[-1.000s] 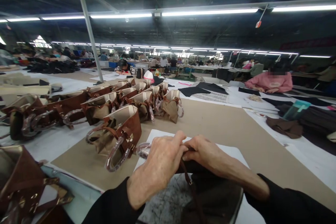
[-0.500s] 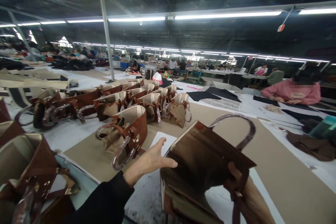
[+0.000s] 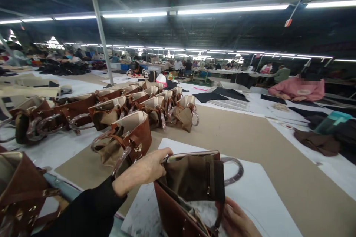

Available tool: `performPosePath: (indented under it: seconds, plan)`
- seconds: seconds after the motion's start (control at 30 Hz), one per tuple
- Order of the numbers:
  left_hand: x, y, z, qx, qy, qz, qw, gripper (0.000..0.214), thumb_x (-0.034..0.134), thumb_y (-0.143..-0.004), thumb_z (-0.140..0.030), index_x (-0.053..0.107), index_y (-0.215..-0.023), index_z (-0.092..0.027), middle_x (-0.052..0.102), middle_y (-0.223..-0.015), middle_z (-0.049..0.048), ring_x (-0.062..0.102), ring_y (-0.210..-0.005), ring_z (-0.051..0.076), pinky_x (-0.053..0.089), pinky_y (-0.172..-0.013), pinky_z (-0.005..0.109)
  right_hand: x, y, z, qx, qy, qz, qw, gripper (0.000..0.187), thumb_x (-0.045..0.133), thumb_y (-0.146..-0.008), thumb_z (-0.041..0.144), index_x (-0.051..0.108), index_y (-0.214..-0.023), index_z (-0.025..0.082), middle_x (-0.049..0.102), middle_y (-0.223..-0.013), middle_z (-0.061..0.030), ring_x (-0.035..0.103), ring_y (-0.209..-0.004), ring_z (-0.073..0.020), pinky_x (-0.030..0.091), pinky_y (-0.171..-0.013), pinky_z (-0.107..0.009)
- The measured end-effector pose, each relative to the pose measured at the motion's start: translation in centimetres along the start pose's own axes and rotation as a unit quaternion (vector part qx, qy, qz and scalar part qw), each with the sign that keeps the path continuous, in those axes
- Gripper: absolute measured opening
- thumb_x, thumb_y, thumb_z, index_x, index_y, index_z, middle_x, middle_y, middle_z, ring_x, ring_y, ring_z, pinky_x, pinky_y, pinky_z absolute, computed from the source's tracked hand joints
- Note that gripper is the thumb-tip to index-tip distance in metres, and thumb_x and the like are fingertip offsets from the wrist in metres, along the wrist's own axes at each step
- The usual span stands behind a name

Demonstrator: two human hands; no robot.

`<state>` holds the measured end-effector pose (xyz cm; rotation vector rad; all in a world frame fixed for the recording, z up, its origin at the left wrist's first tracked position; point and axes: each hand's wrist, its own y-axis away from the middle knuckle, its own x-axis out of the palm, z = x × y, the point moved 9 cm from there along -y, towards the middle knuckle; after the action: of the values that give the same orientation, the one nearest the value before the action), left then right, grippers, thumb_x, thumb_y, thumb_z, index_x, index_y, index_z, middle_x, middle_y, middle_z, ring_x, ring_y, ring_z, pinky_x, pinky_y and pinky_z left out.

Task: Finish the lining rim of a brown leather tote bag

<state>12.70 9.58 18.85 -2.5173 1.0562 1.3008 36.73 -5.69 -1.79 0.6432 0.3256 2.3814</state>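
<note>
Left hand (image 3: 148,170) has the bag (image 3: 191,179) pinched by its top corner, over the white sheet (image 3: 251,189). Right hand (image 3: 239,219) is at the bag's other end, fingers partly hidden, so can't tell if it's gripping. More bags (image 3: 142,130) stand off left.

Brown bag (image 3: 191,181) turned; left hand (image 3: 147,170), free moments ago, gripping edge.

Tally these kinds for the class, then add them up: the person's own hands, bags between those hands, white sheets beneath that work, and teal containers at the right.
Hands: 2 (left hand, right hand)
Bag between them: 1
White sheet beneath: 1
Teal container: 1
Total: 5
</note>
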Motion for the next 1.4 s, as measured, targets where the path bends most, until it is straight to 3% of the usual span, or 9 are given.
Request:
performPosePath:
  seconds: [0.1,0.17,0.33,0.5,0.6,0.73,1.13,1.3,1.4]
  plan:
    - [0.2,0.2,-1.6,0.052,-0.046,-0.006,0.998,0.042,0.046,-0.056,-0.006,0.056,-0.093,-0.022,0.06,-0.085,0.0014,0.055,-0.083,0.02,0.037,-0.067,0.024,-4.5,0.9,5.5,-0.082,0.112,-0.085,0.987,0.064,0.071,-0.055,0.054,0.052,-0.103,0.017,0.061,-0.11,-0.0127,0.05,-0.111,-0.0325,0.036,-0.099,-0.045]
    - [0.5,0.2,-2.4,0.072,-0.068,-0.014,0.995,0.042,0.044,-0.058,-0.006,0.056,-0.094,-0.023,0.059,-0.085,0.0027,0.054,-0.085,0.022,0.037,-0.068,0.026,-4.9,2.6,10.6,-0.161,0.259,-0.12,0.945,0.06,0.065,-0.063,0.056,0.052,-0.109,0.02,0.053,-0.122,-0.0108,0.041,-0.12,-0.031,0.024,-0.106,-0.046]
    - [1.6,0.1,-4.0,0.1,-0.088,-0.004,0.991,0.045,0.04,-0.061,-0.005,0.056,-0.099,-0.025,0.06,-0.087,0.0035,0.054,-0.089,0.023,0.038,-0.071,0.027,3.4,6.8,18.1,-0.327,0.465,-0.011,0.823,0.065,0.064,-0.068,0.046,0.044,-0.126,0.027,0.042,-0.134,-0.006,0.036,-0.123,-0.0303,0.025,-0.105,-0.046]
    - [1.5,-0.5,-4.2,0.111,-0.058,0.02,0.992,0.041,0.042,-0.061,-0.007,0.059,-0.094,-0.024,0.062,-0.089,0.0004,0.055,-0.087,0.02,0.039,-0.076,0.025,10.6,6.9,16.6,-0.309,0.57,0.183,0.739,0.042,0.059,-0.072,0.023,0.055,-0.114,0.026,0.061,-0.111,-0.0033,0.053,-0.102,-0.022,0.04,-0.089,-0.033]
    - [1.1,-0.6,-4.1,0.127,-0.029,0.046,0.99,0.042,0.043,-0.063,-0.008,0.062,-0.097,-0.024,0.064,-0.092,-0.002,0.055,-0.09,0.019,0.039,-0.079,0.023,11.4,5.8,15.4,-0.247,0.557,0.243,0.755,0.011,0.051,-0.077,0.019,0.06,-0.083,0.021,0.062,-0.074,0.0018,0.056,-0.07,-0.0151,0.043,-0.066,-0.024]
    - [0.9,-0.8,-4.1,0.143,0.005,0.096,0.985,0.042,0.042,-0.067,-0.008,0.065,-0.098,-0.023,0.067,-0.094,-0.004,0.057,-0.092,0.017,0.039,-0.083,0.02,11.7,4.9,15.4,-0.217,0.494,0.291,0.79,0.009,0.052,-0.078,0.023,0.059,-0.075,0.018,0.057,-0.068,0.0029,0.051,-0.067,-0.0138,0.039,-0.064,-0.022]
    - [-0.1,-1.1,-2.0,0.066,0.066,0.075,0.993,0.03,0.056,-0.067,-0.021,0.071,-0.093,-0.025,0.068,-0.099,-0.0007,0.057,-0.096,0.02,0.039,-0.093,0.028,11.8,4.0,14.9,-0.197,0.449,0.314,0.813,0.021,0.048,-0.086,0.034,0.057,-0.077,0.016,0.047,-0.064,0.0034,0.042,-0.062,-0.0125,0.033,-0.057,-0.022]
    - [0.3,-1.4,-2.0,0.065,0.065,0.091,0.992,0.029,0.054,-0.069,-0.022,0.071,-0.094,-0.024,0.068,-0.1,-0.0003,0.057,-0.098,0.02,0.039,-0.093,0.028,11.9,4.1,15.3,-0.245,0.547,0.258,0.758,0.026,0.039,-0.091,0.033,0.051,-0.074,0.019,0.049,-0.065,0.0033,0.044,-0.061,-0.012,0.035,-0.057,-0.023]
    - [0.7,-1.2,-2.6,0.084,0.052,0.11,0.989,0.031,0.051,-0.072,-0.019,0.07,-0.096,-0.024,0.067,-0.101,-0.0014,0.057,-0.098,0.019,0.039,-0.093,0.026,12.5,4.8,16.2,-0.325,0.612,0.203,0.691,0.015,0.041,-0.091,0.025,0.055,-0.091,0.021,0.059,-0.086,-0.0011,0.051,-0.077,-0.0161,0.04,-0.069,-0.028]
